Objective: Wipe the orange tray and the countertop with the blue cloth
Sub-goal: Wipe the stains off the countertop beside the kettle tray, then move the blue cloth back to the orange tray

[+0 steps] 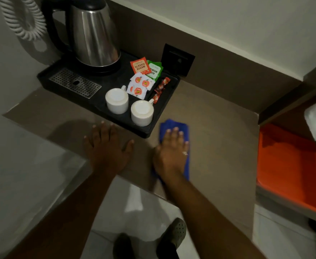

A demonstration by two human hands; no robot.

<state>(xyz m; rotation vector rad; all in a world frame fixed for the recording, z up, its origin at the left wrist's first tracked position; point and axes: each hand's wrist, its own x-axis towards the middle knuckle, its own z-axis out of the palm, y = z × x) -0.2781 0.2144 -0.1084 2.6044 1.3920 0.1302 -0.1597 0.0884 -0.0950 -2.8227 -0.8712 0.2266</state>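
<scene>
1. Far left: steel kettle [95, 34] on a black tray [63, 71], with a perforated drip grate [75, 86] on the tray's left part.
2. Same tray, right part: two white cups [117, 100] upside down at the near side, tea sachets [141, 77] behind them.
3. Left hand [106, 146] lies flat on the brown surface [218, 128], fingers spread, palm down, holding nothing; it sits just near of the black tray.
4. Right hand [172, 148] is open and flat, palm pressed on the blue cloth [172, 125]. Cloth lies folded on the surface, just beside the black tray's near right corner.
5. Far right: orange tray [287, 165] on a lower shelf beside the surface, well apart from the cloth.
</scene>
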